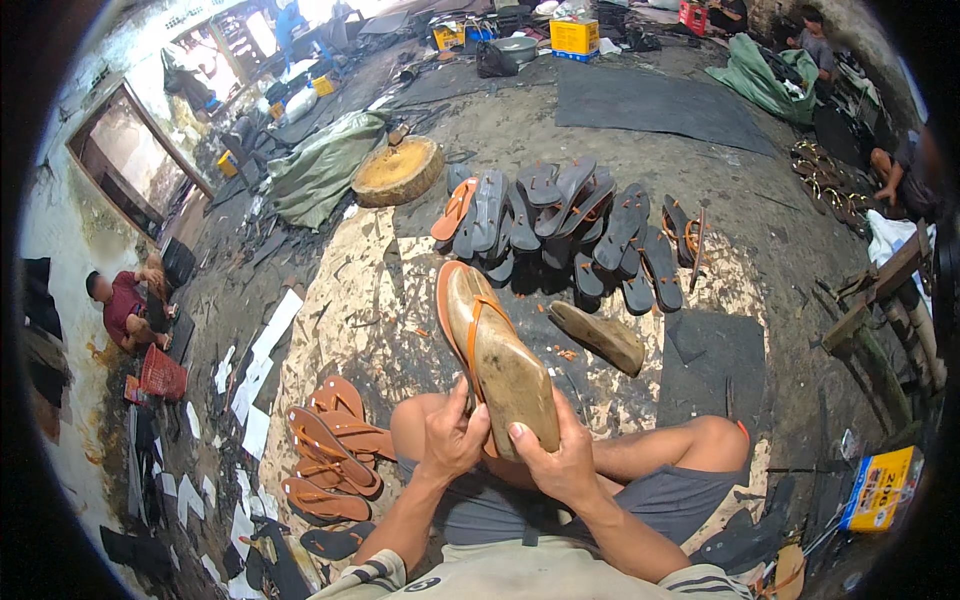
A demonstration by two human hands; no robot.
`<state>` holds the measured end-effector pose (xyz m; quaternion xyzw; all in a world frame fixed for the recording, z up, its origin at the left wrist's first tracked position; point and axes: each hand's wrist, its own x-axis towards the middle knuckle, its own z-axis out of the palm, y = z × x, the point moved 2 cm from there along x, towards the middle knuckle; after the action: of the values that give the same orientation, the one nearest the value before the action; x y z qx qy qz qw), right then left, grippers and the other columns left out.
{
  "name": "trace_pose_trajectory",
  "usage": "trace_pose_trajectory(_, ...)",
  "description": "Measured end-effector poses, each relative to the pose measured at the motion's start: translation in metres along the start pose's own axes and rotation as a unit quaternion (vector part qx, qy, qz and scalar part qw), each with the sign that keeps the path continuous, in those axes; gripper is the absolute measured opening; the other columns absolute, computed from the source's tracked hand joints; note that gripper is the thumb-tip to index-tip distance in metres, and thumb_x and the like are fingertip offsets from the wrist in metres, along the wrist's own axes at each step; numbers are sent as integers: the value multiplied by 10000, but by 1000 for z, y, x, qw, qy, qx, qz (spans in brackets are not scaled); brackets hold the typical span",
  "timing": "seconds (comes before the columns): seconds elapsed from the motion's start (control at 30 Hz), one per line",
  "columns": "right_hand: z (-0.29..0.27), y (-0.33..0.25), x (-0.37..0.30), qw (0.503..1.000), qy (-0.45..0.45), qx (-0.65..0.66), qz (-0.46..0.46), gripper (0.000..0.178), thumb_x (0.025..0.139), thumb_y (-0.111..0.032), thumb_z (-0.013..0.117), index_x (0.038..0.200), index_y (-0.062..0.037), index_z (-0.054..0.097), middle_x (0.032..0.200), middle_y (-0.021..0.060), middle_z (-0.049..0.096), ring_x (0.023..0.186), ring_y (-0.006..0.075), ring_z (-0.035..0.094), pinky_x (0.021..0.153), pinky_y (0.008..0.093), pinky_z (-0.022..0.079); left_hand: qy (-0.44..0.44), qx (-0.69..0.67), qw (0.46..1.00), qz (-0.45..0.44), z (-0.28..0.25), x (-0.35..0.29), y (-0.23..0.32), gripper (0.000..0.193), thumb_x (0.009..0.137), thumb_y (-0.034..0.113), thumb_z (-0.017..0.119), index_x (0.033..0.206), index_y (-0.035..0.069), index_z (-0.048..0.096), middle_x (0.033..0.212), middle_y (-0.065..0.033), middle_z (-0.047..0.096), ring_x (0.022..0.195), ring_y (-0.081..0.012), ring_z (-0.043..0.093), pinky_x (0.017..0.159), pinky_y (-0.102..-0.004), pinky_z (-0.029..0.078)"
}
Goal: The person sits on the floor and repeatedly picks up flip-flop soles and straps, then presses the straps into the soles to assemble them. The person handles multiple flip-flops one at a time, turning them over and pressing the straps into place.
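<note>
In front of my lap a wooden shoe last (515, 375) is tilted upward, with an orange-strapped flip-flop (445, 305) fitted on it. The orange strap passes over the toe part of the last. My left hand (458, 437) grips the sole and strap side near the heel. My right hand (562, 455) holds the heel end of the last, thumb on top. Some fingers of both hands are hidden behind. Another wooden last (605, 340) lies on the floor ahead to the right. Dark sandal soles (545, 205) stand in a cluster beyond the held pair.
Brown sandals (335, 450) are piled by my left knee. A round wooden block (398, 172) sits far left beside a green sack (325, 170). Black rubber sheet (710, 370) lies right, near a yellow box (880, 488). Other people sit along both sides.
</note>
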<state>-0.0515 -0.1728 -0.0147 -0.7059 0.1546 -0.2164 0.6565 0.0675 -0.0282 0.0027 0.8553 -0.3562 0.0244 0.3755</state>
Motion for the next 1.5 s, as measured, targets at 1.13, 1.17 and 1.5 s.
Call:
trace_pose_trajectory(1.13, 8, -7, -55, 523, -302, 737, 304, 789, 1025, -549, 528, 1617, -126, 221, 1611, 204, 335, 1425, 455, 433, 1126, 618, 457, -79, -807, 586, 11, 13, 10, 48, 1163, 822, 591, 794, 1624, 36, 161, 1559, -345, 332, 1405, -485, 434, 1135, -647, 432)
trace_pose_trajectory(1.17, 12, -16, -53, 491, -305, 752, 317, 801, 1020, -531, 550, 1625, -132, 209, 1622, 199, 320, 1437, 462, 416, 1134, 627, 445, -87, -821, 565, 14, 14, 14, 49, 1141, 831, 585, 785, 1621, 31, 175, 1559, -344, 335, 1407, -483, 432, 1130, -642, 440)
trace_pose_trajectory(1.5, 1, -9, 1, 940, -101, 309, 103, 814, 974, -39, 653, 1607, -29, 141, 1466, 175, 471, 1346, 213, 506, 1105, 364, 456, -97, -625, 745, -210, 7, -2, 27, 834, 1001, 252, 591, 1632, -25, 119, 1617, -178, 332, 1481, -274, 372, 1212, -413, 321)
